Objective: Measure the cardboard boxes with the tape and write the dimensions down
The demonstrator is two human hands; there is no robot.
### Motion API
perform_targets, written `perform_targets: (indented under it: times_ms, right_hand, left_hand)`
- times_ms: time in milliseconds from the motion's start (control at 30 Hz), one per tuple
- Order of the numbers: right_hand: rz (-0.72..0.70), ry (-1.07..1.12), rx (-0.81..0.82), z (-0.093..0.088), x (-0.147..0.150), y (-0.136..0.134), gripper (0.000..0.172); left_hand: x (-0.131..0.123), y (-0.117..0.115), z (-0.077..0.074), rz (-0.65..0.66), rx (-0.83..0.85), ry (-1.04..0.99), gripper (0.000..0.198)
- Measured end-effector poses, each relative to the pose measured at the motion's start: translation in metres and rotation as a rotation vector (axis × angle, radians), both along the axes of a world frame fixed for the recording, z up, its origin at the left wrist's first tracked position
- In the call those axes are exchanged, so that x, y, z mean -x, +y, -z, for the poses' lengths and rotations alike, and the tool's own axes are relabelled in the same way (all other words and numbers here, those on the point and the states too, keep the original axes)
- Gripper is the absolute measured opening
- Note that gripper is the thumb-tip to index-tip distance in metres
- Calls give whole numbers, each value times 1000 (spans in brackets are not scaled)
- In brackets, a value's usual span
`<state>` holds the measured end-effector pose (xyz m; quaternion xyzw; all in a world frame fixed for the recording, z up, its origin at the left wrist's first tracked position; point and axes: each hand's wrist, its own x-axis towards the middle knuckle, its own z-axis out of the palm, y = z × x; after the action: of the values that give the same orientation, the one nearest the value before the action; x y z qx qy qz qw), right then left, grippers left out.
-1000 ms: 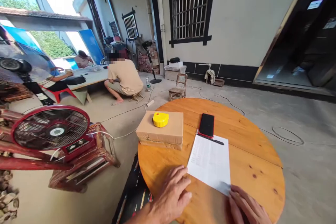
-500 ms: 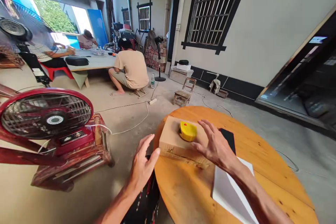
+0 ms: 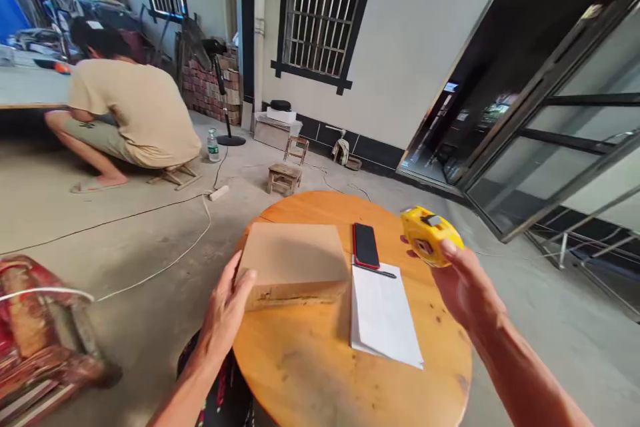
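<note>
My right hand (image 3: pixel 463 280) grips a yellow tape measure (image 3: pixel 433 237), lifted above the right side of the round wooden table. A closed cardboard box (image 3: pixel 295 253) lies flat on the table's left part. At the box's left front corner is my left hand (image 3: pixel 225 307), thumb and fingers apart, resting against the side or just beside it. White paper sheets (image 3: pixel 383 313) lie right of the box. A dark pen (image 3: pixel 375 271) crosses their top edge, and a phone with a red edge (image 3: pixel 366 245) is just beyond.
The round wooden table (image 3: pixel 320 373) stands before me. A red wooden stool (image 3: pixel 40 347) is at lower left. Cables (image 3: pixel 165 267) run over the floor. Farther off are a small wooden chair (image 3: pixel 285 177), a water bottle (image 3: pixel 213 145) and a seated person (image 3: pixel 135 107).
My right hand has picked the tape measure up off the box and carried it right. The left hand has come to the box's corner. The view has swung right.
</note>
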<state>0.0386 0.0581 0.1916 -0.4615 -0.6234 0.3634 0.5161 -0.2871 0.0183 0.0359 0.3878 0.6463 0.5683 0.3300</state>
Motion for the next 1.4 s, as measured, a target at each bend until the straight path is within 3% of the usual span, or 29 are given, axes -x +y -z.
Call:
perform_targets:
  times_ms: [67, 167, 267, 367, 500, 633, 767, 867, 967, 1067, 1233, 1333, 1400]
  right_hand:
    - [98, 164, 66, 6, -34, -14, 44]
    - [196, 379, 240, 42, -65, -17, 41]
    - [106, 508, 395, 85, -61, -4, 42]
    - [-94, 531, 429, 106, -30, 10, 40]
    - [-225, 575, 386, 107, 14, 29, 35]
    - [-235, 699, 353, 104, 29, 30, 31]
    - [-239, 802, 301, 110, 17, -1, 39]
    - [-223, 882, 338, 125, 5, -31, 47]
    - [-219, 950, 417, 142, 4, -53, 48]
    - [-220, 1009, 457, 150, 16, -59, 45]
    - [-255, 961, 454, 150, 22, -57, 42]
    - [-313, 747, 433, 149, -5, -72, 56]
    - [-355, 541, 444, 146, -24, -91, 68]
  left_hand:
    - [-3, -1, -1, -21, -20, -1, 67]
    - [-10, -2, -5, -7, -66, -47, 68]
    - [-13, 0, -10, 5, -104, -51, 64]
    - [-15, -1, -14, -12, -114, -41, 61]
    - [-19, -4, -13, 20, -123, -31, 57]
    - [-20, -13, 2, 47, -204, -101, 61]
    - [-20, -34, 31, 72, -316, -188, 63]
    - [-20, -51, 53, 5, -311, -225, 57]
    - [-21, -59, 66, -64, -289, -286, 56]
    - [-23, -52, 65, -96, -281, -294, 56]
    - [-22, -44, 47, -183, -237, -218, 57]
    - [-17, -72, 33, -332, -170, -61, 63]
    - [-20, -99, 22, -337, -31, 26, 58]
